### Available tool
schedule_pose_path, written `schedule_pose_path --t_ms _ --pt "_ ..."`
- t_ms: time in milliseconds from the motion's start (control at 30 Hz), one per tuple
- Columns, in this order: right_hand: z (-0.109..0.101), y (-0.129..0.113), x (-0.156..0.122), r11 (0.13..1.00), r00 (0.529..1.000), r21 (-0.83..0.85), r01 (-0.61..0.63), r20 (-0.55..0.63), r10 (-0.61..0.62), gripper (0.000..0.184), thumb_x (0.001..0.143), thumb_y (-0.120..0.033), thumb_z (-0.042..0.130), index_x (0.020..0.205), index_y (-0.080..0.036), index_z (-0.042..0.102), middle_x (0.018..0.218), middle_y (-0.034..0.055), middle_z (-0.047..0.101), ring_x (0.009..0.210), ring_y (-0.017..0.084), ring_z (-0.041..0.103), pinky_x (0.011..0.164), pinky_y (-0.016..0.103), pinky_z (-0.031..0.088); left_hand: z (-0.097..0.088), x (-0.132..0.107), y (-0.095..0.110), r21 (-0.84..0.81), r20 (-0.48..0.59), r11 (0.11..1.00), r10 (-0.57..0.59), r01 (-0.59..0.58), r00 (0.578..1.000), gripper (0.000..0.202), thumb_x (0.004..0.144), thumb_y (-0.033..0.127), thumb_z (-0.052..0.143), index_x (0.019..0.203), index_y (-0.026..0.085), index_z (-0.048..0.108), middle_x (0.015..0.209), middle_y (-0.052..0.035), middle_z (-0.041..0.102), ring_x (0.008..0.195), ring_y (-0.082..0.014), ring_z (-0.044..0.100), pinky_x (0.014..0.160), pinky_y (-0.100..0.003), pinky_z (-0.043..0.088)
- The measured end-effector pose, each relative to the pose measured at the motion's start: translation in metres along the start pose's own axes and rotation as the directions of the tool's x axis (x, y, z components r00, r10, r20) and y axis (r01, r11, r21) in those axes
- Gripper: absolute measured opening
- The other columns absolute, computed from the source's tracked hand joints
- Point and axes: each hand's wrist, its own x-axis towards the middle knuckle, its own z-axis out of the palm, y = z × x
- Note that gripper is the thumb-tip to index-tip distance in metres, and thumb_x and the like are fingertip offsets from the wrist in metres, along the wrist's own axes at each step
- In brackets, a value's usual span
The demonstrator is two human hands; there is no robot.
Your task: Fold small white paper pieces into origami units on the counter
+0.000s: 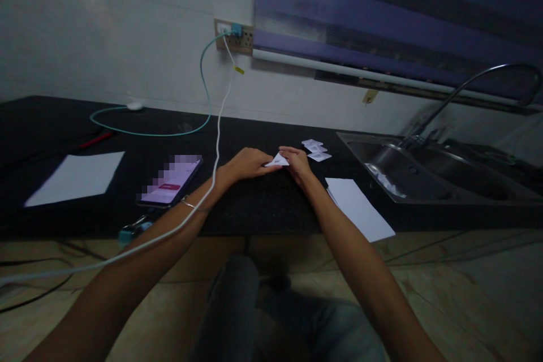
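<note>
A small folded piece of white paper (278, 160), roughly triangular, is held between my two hands just above the dark counter. My left hand (251, 163) pinches its left side, thumb and fingers closed on it. On the opposite side my right hand (297, 162) grips the paper, its fingers bent over the top edge. Just right of my right hand lie several small folded white papers (316, 150), overlapping one another. A stack of flat white sheets (360, 209) rests beside my right forearm, near the counter's front edge.
A phone (172, 181) with a lit screen lies by my left forearm. Farther left are a white sheet (76, 178) and a red pen-like object (97, 139). A white cable (218, 141) hangs across my left forearm from the wall socket (235, 38). A steel sink (407, 172) is at right.
</note>
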Motion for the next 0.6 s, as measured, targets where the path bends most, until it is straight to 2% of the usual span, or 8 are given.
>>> schedule_pose_path --t_ms 133,300,467,600 --pt "0.000 -0.006 -0.005 0.997 0.999 0.072 -0.033 0.026 0.032 0.032 0.062 -0.023 0.069 0.093 -0.020 0.074 0.076 0.0002 0.070 0.071 0.017 0.061 0.068 0.030 0.051 0.001 0.000 0.002 -0.011 -0.016 1.000 0.018 -0.018 1.000 0.050 0.103 0.046 0.037 0.076 0.019 0.068 0.069 -0.0046 0.068 0.059 -0.0162 0.058 0.057 -0.027 0.030" --pt "0.000 -0.011 -0.009 0.982 0.989 0.147 -0.116 0.105 0.101 0.019 0.061 -0.026 0.070 0.078 -0.018 0.073 0.079 0.0010 0.071 0.066 0.014 0.059 0.062 0.026 0.049 0.004 0.000 0.001 -0.041 -0.031 0.999 -0.003 0.001 1.000 0.049 0.104 0.044 0.035 0.078 0.020 0.069 0.072 -0.0056 0.070 0.065 -0.0179 0.062 0.060 -0.027 0.035" --pt "-0.001 -0.012 -0.010 0.973 0.988 0.182 -0.144 0.073 0.133 0.014 0.060 -0.024 0.072 0.072 -0.017 0.072 0.073 0.0010 0.070 0.062 0.013 0.058 0.058 0.025 0.047 0.000 -0.001 0.003 -0.043 -0.029 0.999 -0.035 0.034 0.999 0.046 0.103 0.046 0.037 0.083 0.020 0.069 0.078 -0.0056 0.071 0.070 -0.0187 0.064 0.064 -0.027 0.038" --pt "0.000 -0.014 -0.010 0.961 0.983 0.209 -0.182 0.044 0.176 0.008 0.064 -0.021 0.070 0.071 -0.016 0.071 0.067 0.0000 0.066 0.060 0.012 0.058 0.056 0.024 0.046 -0.002 -0.001 0.003 -0.017 -0.093 0.996 -0.090 0.089 0.992 0.046 0.103 0.050 0.037 0.093 0.020 0.070 0.088 -0.0075 0.073 0.078 -0.0207 0.065 0.065 -0.028 0.040"
